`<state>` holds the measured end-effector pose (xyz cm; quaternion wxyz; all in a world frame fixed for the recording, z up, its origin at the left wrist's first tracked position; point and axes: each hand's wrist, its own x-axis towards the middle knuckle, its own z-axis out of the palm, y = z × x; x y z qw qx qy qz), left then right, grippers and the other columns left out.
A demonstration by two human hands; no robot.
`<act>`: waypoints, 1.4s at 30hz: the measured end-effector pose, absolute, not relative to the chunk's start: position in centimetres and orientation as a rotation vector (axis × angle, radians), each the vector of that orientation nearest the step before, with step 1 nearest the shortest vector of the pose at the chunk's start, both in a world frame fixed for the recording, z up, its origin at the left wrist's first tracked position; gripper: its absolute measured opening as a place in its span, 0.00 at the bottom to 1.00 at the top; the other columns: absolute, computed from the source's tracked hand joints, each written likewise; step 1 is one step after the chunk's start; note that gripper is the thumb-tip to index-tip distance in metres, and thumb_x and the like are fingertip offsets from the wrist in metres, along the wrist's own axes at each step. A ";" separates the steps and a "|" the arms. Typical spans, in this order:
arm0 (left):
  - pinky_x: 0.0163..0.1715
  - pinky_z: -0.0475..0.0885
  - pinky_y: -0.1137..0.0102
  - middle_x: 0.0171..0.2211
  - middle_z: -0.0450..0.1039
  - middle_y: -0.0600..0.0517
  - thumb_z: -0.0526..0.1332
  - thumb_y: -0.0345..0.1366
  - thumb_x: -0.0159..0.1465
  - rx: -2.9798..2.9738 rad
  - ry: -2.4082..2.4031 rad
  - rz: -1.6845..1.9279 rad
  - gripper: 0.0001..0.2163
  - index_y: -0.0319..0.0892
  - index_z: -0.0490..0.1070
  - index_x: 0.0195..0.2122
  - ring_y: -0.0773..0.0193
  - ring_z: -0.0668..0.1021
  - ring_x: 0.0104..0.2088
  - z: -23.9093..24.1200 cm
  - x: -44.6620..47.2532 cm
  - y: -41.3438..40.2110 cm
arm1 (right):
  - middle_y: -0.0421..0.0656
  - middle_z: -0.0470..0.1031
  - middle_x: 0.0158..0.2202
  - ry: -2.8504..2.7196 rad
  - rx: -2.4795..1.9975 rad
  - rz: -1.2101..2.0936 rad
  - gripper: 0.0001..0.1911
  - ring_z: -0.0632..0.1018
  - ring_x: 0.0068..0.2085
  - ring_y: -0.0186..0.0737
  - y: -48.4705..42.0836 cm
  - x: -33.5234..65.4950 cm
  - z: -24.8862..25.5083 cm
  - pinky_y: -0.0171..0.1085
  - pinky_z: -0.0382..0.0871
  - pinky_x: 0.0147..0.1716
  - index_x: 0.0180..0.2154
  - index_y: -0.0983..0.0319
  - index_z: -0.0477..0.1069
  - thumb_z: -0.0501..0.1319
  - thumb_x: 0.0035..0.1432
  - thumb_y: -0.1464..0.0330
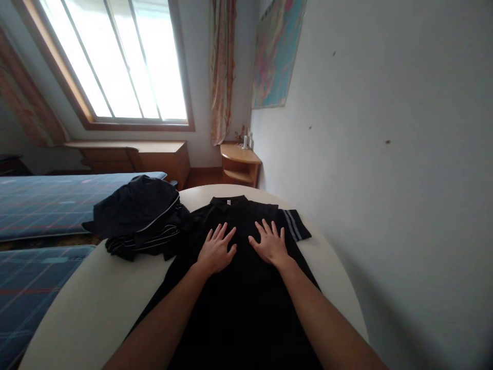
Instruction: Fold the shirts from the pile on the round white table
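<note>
Resting on black shirt (242,303) with left hand (216,250) and right hand (271,243) (both unclenched, splayed flat), beside dark garment pile (134,208) on round table (103,293).

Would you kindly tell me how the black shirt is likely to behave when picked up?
The shirt would probably sag and crease, as its cloth lies spread flat on the table. The striped sleeve, jutting out at the side, would likely dangle. It seems unlikely to roll, lying so low.
</note>
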<state>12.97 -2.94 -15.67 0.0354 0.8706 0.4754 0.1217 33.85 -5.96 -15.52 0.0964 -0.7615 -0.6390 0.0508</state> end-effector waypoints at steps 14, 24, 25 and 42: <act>0.67 0.50 0.53 0.71 0.46 0.43 0.54 0.44 0.68 2.706 1.353 0.451 0.27 0.41 0.56 0.66 0.50 0.50 0.71 -15.3 14.4 0.4 | 0.45 0.42 0.72 -1.829 -2.194 -0.002 0.38 0.49 0.70 0.55 -2.5 36.6 -15.2 0.54 0.44 0.65 0.69 0.50 0.49 0.54 0.61 0.48; 0.67 0.50 0.54 0.71 0.49 0.46 0.50 0.53 0.69 2.656 1.466 0.362 0.29 0.48 0.55 0.68 0.51 0.52 0.70 -15.8 13.7 0.7 | 0.51 0.46 0.72 -1.427 -2.578 0.131 0.48 0.45 0.70 0.64 -2.7 40.3 -14.5 0.53 0.38 0.66 0.70 0.61 0.50 0.46 0.58 0.38; 0.67 0.50 0.54 0.71 0.49 0.46 0.49 0.53 0.70 2.650 1.477 0.368 0.29 0.48 0.55 0.69 0.51 0.52 0.70 -15.8 13.7 0.5 | 0.51 0.46 0.72 -1.404 -2.584 0.117 0.47 0.45 0.70 0.64 -2.8 40.4 -14.5 0.53 0.38 0.66 0.69 0.60 0.52 0.45 0.59 0.38; 0.67 0.51 0.54 0.70 0.52 0.45 0.50 0.51 0.70 2.618 1.500 0.391 0.28 0.46 0.55 0.68 0.50 0.53 0.70 -15.8 13.9 -0.3 | 0.52 0.55 0.69 -1.277 -2.560 0.032 0.39 0.50 0.69 0.61 -2.7 40.9 -15.2 0.58 0.45 0.64 0.67 0.68 0.55 0.46 0.65 0.49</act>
